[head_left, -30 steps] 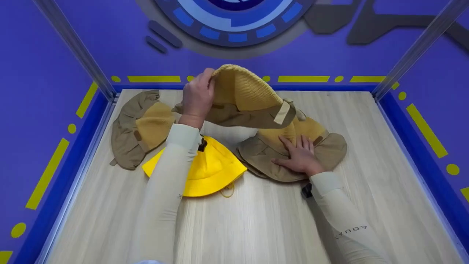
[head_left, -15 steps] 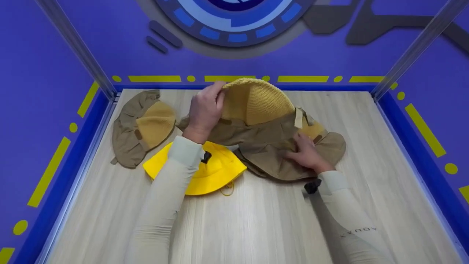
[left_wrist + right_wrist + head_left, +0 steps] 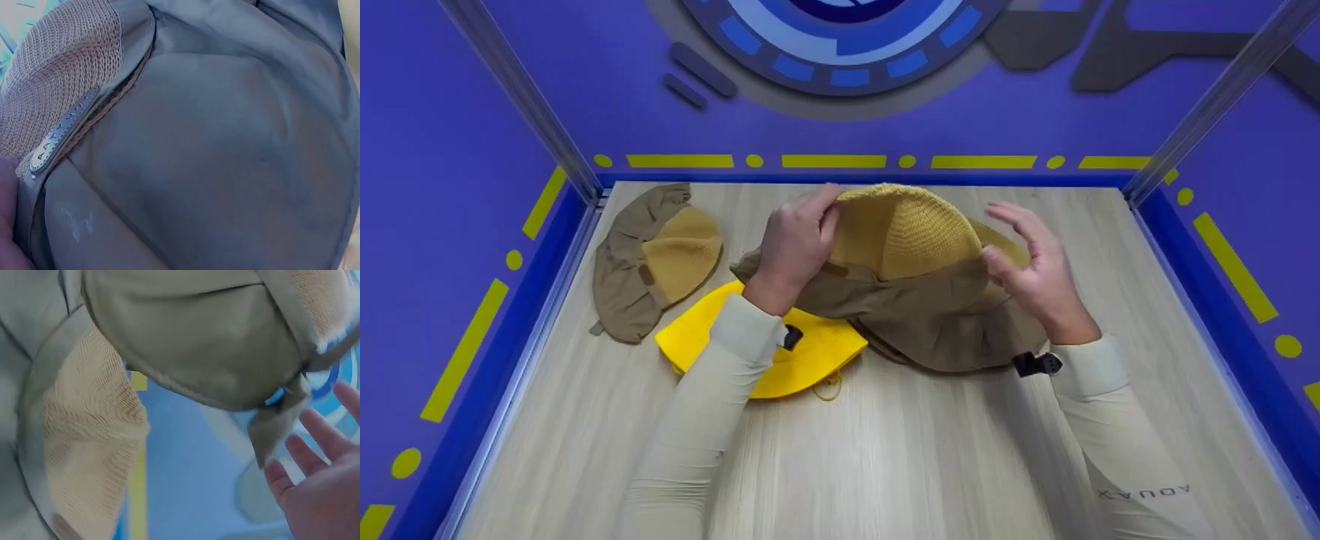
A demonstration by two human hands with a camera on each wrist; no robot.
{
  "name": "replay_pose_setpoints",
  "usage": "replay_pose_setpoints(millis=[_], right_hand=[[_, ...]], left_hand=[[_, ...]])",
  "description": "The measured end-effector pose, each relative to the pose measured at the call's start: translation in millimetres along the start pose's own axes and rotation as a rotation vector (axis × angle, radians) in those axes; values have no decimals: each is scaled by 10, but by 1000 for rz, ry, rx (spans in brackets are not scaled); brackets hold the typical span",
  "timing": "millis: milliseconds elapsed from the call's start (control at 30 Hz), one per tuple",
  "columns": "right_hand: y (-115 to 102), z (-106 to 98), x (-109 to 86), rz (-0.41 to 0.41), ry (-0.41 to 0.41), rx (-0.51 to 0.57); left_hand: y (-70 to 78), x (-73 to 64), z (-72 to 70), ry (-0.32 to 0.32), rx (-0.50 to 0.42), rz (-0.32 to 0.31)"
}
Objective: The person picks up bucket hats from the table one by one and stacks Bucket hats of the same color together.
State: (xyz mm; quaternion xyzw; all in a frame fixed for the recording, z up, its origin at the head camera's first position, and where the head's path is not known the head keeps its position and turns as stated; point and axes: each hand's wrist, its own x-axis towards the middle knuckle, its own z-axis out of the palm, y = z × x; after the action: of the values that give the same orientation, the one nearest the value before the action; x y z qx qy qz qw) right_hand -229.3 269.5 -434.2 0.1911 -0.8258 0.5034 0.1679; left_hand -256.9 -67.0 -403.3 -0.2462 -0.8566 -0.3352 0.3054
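My left hand (image 3: 799,240) grips the crown edge of a sun hat (image 3: 934,232) with a tan knitted crown and a brown cloth brim. In the left wrist view its brim (image 3: 225,146) fills most of the picture, with a small stitched tag (image 3: 63,132) along the band. My right hand (image 3: 1039,274), fingers spread and bent, is at the hat's right side. The right wrist view has those fingers beside a dangling cloth tie (image 3: 278,422). Under the held hat, more brown brim (image 3: 960,349) lies on the table, partly covered.
A matching tan and brown hat (image 3: 682,247) lies at the back left. A yellow hat (image 3: 825,349) with a thin cord sits at centre left, partly under my left forearm. Blue walls (image 3: 840,135) with metal corner posts (image 3: 521,105) enclose the wooden table (image 3: 870,465).
My left hand has lowered the held hat and brought it rightward over the hats on the table. My right hand has lifted off those hats and moved up and right beside the held one.
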Motion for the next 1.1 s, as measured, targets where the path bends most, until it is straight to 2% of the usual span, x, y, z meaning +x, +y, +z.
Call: replay_pose_setpoints(millis=[67,167,233,300,433,600,833,967,1100], right_hand=[[-34,11,-13,-61,-82,-60],[-62,44,-66,-48,-171,-111],[-79,64,-118,-37,-199,-135],[-78,87,-158,-49,-189,-153],[-93,107,-183,-139,-124,-115],[-93,53,-182,-212,-41,-42],[-73,-168,-217,-175,-3,-23],[-75,-272,-201,-158,-38,-28],[-86,-367,-195,-136,-60,-40]], left_hand=[[41,-14,-2,-5,-19,13],[87,-41,-15,-12,-40,17],[104,-57,-18,-11,-44,17],[115,-71,-21,-6,-47,22],[119,-93,-30,-7,-71,49],[106,-103,-95,-57,-136,87],[-6,-132,-203,-182,-65,101],[-75,-161,-220,-284,-34,119],[-120,-197,-167,-349,-44,115]])
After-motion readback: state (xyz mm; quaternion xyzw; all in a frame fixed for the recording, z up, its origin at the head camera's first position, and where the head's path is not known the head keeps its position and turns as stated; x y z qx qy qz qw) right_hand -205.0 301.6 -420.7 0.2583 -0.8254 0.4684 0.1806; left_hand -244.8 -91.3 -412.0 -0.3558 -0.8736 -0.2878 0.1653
